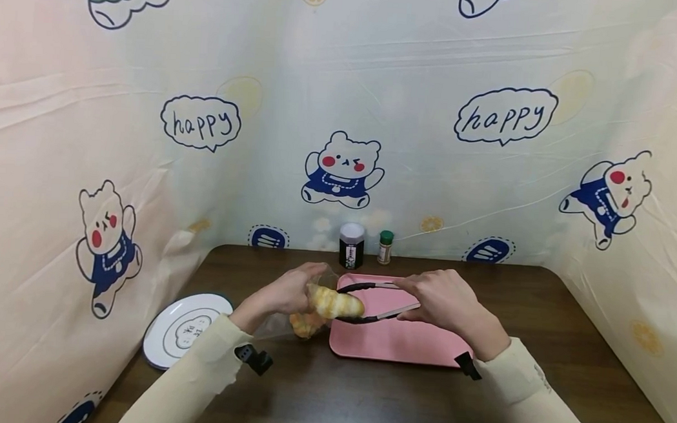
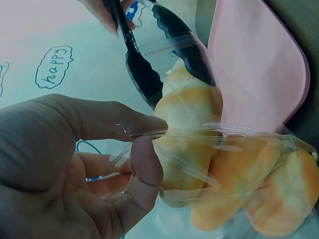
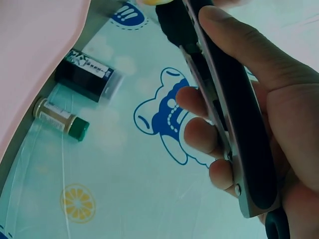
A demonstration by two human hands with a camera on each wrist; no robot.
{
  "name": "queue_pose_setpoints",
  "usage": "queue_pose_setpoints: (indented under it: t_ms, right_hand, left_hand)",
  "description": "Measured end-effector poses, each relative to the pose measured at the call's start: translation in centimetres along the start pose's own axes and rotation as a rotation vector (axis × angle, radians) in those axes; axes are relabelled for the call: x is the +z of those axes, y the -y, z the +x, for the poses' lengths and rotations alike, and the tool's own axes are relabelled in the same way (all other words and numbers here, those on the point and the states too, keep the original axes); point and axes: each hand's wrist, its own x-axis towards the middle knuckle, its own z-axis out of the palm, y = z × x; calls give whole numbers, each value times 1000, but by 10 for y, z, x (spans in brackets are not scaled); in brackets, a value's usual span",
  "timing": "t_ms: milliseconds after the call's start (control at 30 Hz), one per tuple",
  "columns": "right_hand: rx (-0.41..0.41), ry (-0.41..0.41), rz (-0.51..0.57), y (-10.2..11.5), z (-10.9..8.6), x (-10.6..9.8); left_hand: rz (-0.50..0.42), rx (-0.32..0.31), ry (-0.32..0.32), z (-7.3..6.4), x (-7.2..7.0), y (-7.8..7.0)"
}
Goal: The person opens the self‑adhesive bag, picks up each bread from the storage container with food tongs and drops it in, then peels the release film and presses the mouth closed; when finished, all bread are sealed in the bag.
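My left hand (image 1: 289,292) pinches the rim of a clear plastic bag (image 2: 219,128) between thumb and forefinger, at the left end of the pink tray (image 1: 400,345). From the right, my right hand (image 1: 444,299) grips metal tongs (image 3: 239,114) with black handle covers and black tips. The tong tips lie on both sides of a pale golden bread roll (image 1: 335,303) at the bag's mouth. In the left wrist view, that roll's lower part shows through the plastic. Two more rolls (image 2: 234,174) lie beside it inside the bag.
A white plate (image 1: 159,336) with a printed motif sits at the table's left edge. Behind the tray stand a black jar (image 1: 351,251) with a pale lid and a small green-capped shaker (image 1: 385,248). Printed fabric (image 1: 422,178) surrounds the dark wooden table (image 1: 326,405).
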Motion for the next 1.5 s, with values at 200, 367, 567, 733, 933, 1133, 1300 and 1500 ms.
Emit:
queue_pose_setpoints:
  t_ms: [200,367,567,733,933,1133,1300,1500]
  right_hand:
    - [-34,-26,-8,-1,-2,2]
    - [18,-4,19,2,1,3]
    - [121,94,128,9,6,3]
    - [85,116,139,13,8,2]
    - [50,113,88,13,10,1]
    - [70,109,107,13,12,1]
    - [127,141,136,14,13,6]
    - [143,161,149,14,10,4]
  left_hand:
    - [-12,-8,4,1,1,1]
    - [-11,-1,28,1,3,-3]
    - [-12,-8,37,-1,3,-9]
    - [-5,-7,58,-1,5,-10]
    - [30,23,46,0,6,-9]
    - [-16,17,82,-1,8,-10]
    - [-18,5,96,-2,8,-10]
    - [29,7,38,1,5,-5]
